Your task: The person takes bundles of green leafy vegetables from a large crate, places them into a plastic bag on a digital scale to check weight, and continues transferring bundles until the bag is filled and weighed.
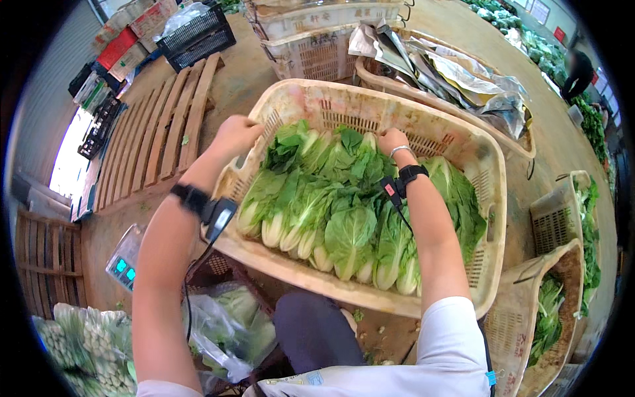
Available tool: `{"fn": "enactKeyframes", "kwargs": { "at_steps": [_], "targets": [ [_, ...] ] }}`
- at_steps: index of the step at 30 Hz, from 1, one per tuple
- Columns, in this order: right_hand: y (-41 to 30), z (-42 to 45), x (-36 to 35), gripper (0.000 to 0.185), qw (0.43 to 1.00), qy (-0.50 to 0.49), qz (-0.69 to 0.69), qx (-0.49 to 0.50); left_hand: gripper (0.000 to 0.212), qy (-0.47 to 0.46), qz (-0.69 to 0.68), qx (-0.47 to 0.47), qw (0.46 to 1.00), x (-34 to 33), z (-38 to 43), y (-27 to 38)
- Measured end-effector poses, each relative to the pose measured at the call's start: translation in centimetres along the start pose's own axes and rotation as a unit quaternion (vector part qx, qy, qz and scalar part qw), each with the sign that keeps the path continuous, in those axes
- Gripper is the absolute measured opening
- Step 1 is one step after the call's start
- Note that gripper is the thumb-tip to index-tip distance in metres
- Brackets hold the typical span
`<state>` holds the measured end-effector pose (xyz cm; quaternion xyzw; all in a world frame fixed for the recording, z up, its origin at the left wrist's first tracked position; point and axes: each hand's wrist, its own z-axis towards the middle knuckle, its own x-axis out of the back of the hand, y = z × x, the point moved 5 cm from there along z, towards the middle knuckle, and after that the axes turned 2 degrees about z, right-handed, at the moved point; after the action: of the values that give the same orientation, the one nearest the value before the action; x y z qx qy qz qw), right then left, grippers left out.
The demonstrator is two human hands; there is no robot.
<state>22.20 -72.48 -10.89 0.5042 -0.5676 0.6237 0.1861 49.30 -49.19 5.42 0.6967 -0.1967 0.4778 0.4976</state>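
A large off-white plastic crate lies before me, stained and slotted along its walls. Leafy green cabbages with pale stems fill it in rows, the near stems pointing towards me. My left hand is at the left rim with fingers curled; it is slightly blurred, so its hold on the rim is unclear. Inside the crate, by the far wall, my right hand is bent down beside a pale stem of the far row. Its fingertips are hidden, and I cannot tell whether they grip anything.
Stacked crates and a basket of crumpled newspaper stand beyond. Wooden pallets lie left, near a scale with a lit display. Bagged vegetables are at lower left, crates of greens at right. A person bends far right.
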Motion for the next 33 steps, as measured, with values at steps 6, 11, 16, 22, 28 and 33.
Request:
{"fn": "enactKeyframes", "kwargs": {
  "at_steps": [6, 11, 16, 22, 28, 33],
  "targets": [
    [2.6, 3.1, -1.8, 0.056, 0.993, -0.047, -0.058, -0.096, 0.056, 0.0, 0.173, 0.043, 0.984, -10.6, 11.6, 1.6],
    [-0.4, 1.6, -4.5, 0.076, 0.969, -0.059, -0.215, -0.105, 0.062, -0.095, 0.339, 0.045, 0.935, -16.5, 12.7, -0.7],
    [0.6, 1.5, -5.0, 0.077, 0.976, -0.103, -0.157, -0.107, 0.058, -0.215, 0.27, 0.091, 0.934, -16.7, 13.4, -2.8],
    [-4.4, 1.8, -2.1, 0.059, 0.991, -0.084, -0.094, 0.034, 0.055, -0.123, 0.0, -0.043, 0.991, -11.7, 11.4, -2.0],
    [-5.2, 1.5, -5.6, 0.035, 0.97, 0.015, -0.101, 0.22, 0.075, -0.143, -0.489, -0.075, 0.857, -6.3, 3.6, -0.1],
    [-3.3, 0.1, -0.3, 0.029, 0.969, 0.112, 0.052, 0.213, 0.067, -0.07, -0.625, -0.03, 0.777, -2.8, -3.0, -0.8]
  ]
}}
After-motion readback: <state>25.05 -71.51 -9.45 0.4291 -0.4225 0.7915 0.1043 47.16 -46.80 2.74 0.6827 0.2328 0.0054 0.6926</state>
